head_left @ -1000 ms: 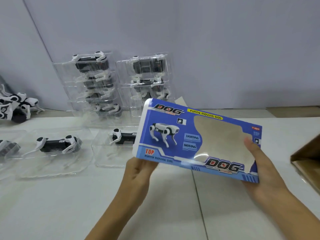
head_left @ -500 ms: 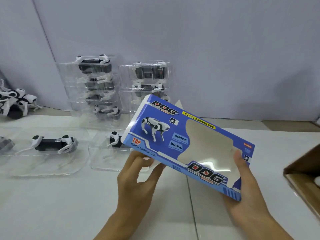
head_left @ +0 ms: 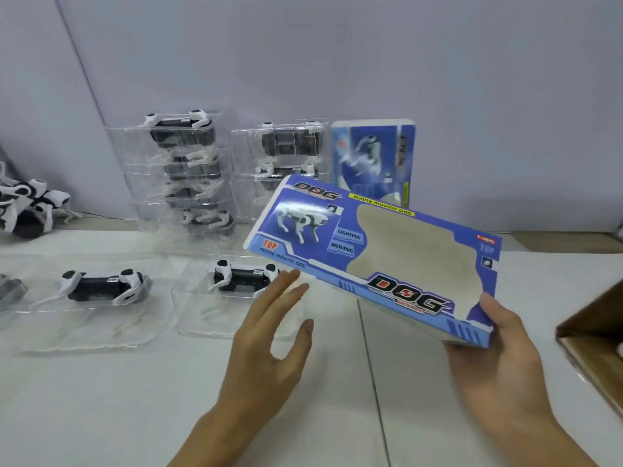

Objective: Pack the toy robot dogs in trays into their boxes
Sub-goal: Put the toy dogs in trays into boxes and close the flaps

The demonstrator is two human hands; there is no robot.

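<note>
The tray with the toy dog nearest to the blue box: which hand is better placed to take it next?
The left hand. It is open and holds nothing, with its fingertips already at the near tray. The right hand grips the lower corner of the blue box and alone keeps it in the air.

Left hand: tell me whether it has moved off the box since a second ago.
Yes. The left hand has let go of the blue box and now hangs open nearer the tray on the table.
</note>
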